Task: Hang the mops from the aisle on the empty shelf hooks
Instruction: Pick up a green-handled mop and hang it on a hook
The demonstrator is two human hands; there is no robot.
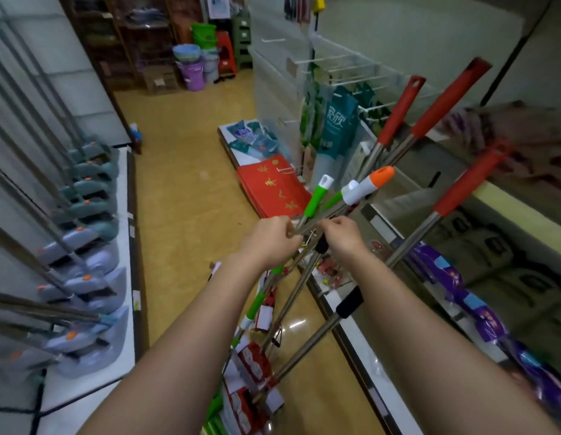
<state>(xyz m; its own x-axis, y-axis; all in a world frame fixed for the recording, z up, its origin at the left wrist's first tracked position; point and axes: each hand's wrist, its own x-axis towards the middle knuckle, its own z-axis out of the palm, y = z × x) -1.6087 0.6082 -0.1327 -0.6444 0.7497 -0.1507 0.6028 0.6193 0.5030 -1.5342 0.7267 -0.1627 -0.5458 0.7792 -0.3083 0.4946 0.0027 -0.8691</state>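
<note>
At the far end of the aisle we see stacked plastic buckets, purple and pale blue (194,69); what they hold we cannot tell. Our left hand (269,240) and right hand (342,235) meet at the middle of a bundle of steel-shafted mops (299,277), both closed around the crossing shafts. The shafts fan out from our hands: the green and white grip (317,196) and the orange-tipped white grip (372,182) point up and far right, as do the red-sleeved handles (398,111). The lower ends slant down toward the near floor (185,171). White wire shelf hooks (335,62) jut from the right-hand panel, beyond the grips.
</note>
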